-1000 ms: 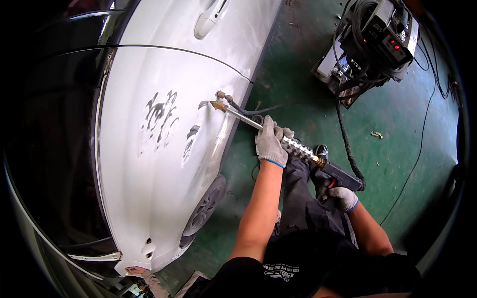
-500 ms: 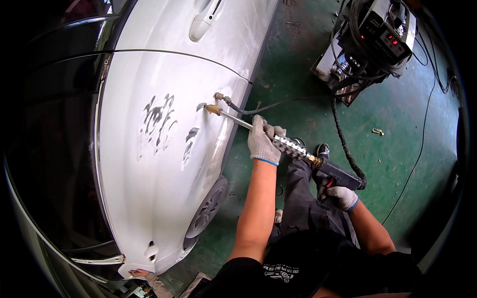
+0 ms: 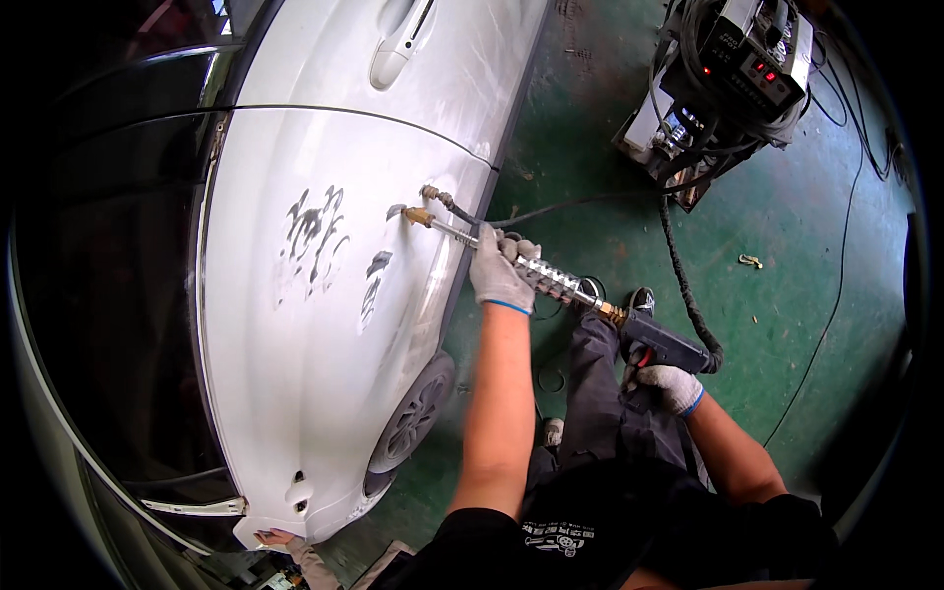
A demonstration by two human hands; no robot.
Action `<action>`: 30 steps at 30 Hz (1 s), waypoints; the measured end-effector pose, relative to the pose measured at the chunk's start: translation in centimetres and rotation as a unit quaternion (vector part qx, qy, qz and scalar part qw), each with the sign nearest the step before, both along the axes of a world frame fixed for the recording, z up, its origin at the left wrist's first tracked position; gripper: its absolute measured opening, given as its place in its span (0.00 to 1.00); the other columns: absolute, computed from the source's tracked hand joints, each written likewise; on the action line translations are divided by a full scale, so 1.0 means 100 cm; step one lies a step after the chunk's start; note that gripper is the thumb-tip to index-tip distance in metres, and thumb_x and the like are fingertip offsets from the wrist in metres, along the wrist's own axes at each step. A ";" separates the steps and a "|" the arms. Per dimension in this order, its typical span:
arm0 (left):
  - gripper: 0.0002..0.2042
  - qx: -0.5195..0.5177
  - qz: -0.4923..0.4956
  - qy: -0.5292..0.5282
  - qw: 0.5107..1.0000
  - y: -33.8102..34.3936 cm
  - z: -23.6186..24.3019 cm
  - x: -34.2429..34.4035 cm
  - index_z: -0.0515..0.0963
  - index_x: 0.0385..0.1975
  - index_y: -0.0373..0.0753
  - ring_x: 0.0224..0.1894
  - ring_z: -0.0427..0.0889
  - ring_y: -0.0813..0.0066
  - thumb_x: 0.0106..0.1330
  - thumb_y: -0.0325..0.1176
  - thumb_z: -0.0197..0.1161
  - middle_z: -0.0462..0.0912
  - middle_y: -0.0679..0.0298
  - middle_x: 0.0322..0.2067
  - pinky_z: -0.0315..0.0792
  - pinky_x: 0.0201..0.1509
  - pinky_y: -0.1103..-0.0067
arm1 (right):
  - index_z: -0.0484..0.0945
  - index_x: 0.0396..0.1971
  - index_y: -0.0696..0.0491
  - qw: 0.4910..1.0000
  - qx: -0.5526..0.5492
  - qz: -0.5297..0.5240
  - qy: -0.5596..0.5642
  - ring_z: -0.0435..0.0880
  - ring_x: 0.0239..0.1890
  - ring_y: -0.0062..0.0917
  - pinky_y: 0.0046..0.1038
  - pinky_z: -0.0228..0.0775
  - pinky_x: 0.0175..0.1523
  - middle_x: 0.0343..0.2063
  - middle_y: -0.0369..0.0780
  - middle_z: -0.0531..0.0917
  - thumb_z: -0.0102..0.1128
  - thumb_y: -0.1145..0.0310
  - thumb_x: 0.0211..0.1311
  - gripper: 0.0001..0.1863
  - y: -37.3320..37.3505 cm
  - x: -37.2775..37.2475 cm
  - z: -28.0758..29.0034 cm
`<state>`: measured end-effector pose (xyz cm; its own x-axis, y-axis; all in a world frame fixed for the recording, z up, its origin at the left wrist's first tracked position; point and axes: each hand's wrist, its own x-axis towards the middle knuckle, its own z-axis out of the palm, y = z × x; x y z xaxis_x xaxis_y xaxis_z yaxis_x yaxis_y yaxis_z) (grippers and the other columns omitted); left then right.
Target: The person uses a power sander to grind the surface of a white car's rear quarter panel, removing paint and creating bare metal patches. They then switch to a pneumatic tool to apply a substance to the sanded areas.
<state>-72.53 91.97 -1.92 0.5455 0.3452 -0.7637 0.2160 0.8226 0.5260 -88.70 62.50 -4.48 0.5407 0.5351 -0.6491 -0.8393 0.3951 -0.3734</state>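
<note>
Slid my left hand (image 3: 501,267) and slide weight (image 3: 551,281) toward the bottom edge of this white car (image 3: 275,383), fist wrapped round the weight, right hand (image 3: 674,387) gripping the dent-puller gun (image 3: 674,344)

The left hand (image 3: 502,269) covered one stretch of the tool (image 3: 668,346) and the right hand (image 3: 674,388) another. The top edge cut off both the car (image 3: 265,374) and the machine (image 3: 759,71). Another person's sleeve (image 3: 313,565) ran out of view along the bottom. A yellowish scrap (image 3: 750,262) lying on the floor (image 3: 605,138) was too small to make out.
</note>
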 end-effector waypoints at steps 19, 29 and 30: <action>0.15 0.019 -0.018 -0.016 1.000 -0.016 0.001 -0.031 0.70 0.36 0.43 0.19 0.76 0.69 0.79 0.46 0.63 0.61 0.71 0.16 0.80 0.38 0.63 | 0.78 0.48 0.56 0.999 -0.021 0.042 0.010 0.88 0.40 0.33 0.37 0.82 0.51 0.37 0.43 0.86 0.69 0.75 0.53 0.20 -0.010 0.004 -0.003; 0.15 0.009 -0.012 -0.022 1.000 -0.008 -0.003 -0.024 0.71 0.36 0.44 0.20 0.77 0.69 0.77 0.46 0.65 0.62 0.71 0.16 0.81 0.40 0.62 | 0.78 0.49 0.56 0.998 -0.036 0.055 -0.012 0.88 0.41 0.32 0.35 0.82 0.52 0.39 0.43 0.87 0.70 0.74 0.55 0.21 -0.008 0.002 -0.009; 0.14 0.011 -0.012 -0.025 1.000 -0.008 -0.003 -0.024 0.71 0.36 0.44 0.20 0.76 0.68 0.77 0.45 0.65 0.62 0.71 0.16 0.81 0.40 0.62 | 0.78 0.49 0.56 0.998 -0.034 0.046 -0.011 0.88 0.41 0.32 0.35 0.82 0.51 0.39 0.43 0.87 0.70 0.74 0.55 0.20 -0.008 0.002 -0.009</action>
